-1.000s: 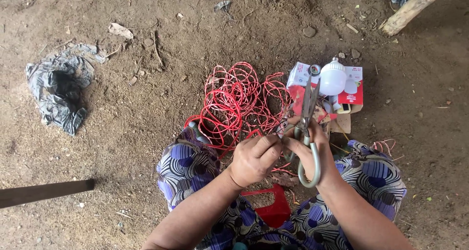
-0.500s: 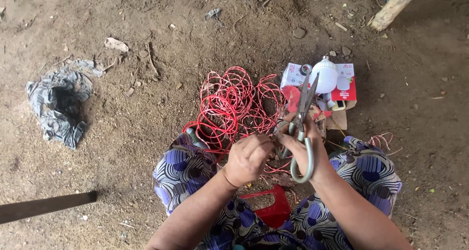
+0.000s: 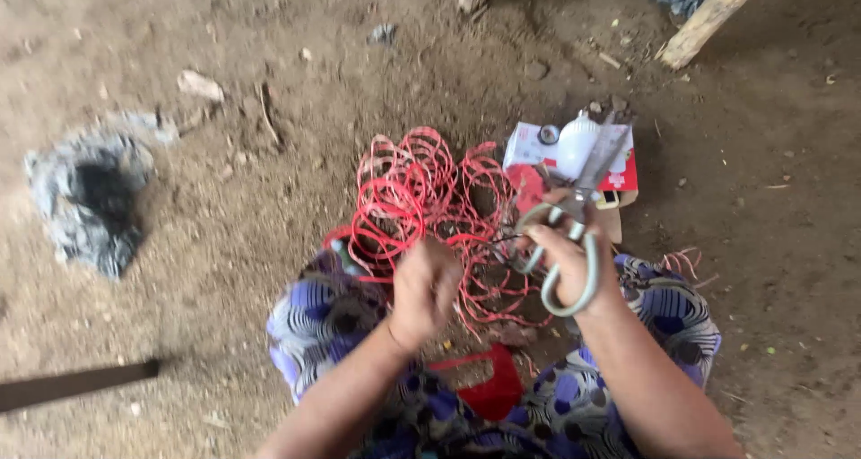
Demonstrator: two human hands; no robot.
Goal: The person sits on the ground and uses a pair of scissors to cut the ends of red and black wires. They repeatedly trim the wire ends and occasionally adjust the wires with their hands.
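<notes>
A tangle of red wire [image 3: 430,203] lies on the dirt in front of my knees. My left hand [image 3: 423,290] is closed on a strand of that wire, pulled toward me. My right hand [image 3: 567,260] grips a large pair of grey-handled scissors [image 3: 583,212], blades pointing up and away over a red and white carton [image 3: 574,154] with a white bulb [image 3: 576,141] on it. Blue patterned cloth [image 3: 332,320] covers my legs, and a red piece [image 3: 484,387] rests in my lap. The view is blurred.
A crumpled grey rag [image 3: 90,199] lies on the dirt at the left. A dark flat blade [image 3: 76,383] enters from the lower left edge. A wooden beam [image 3: 708,15] slants at the top right; small stones and sticks are scattered about.
My left hand has drawn the wire strand closer to me. The scissors have tilted further to the right in my right hand. The camera has dipped, so everything sits lower in view.
</notes>
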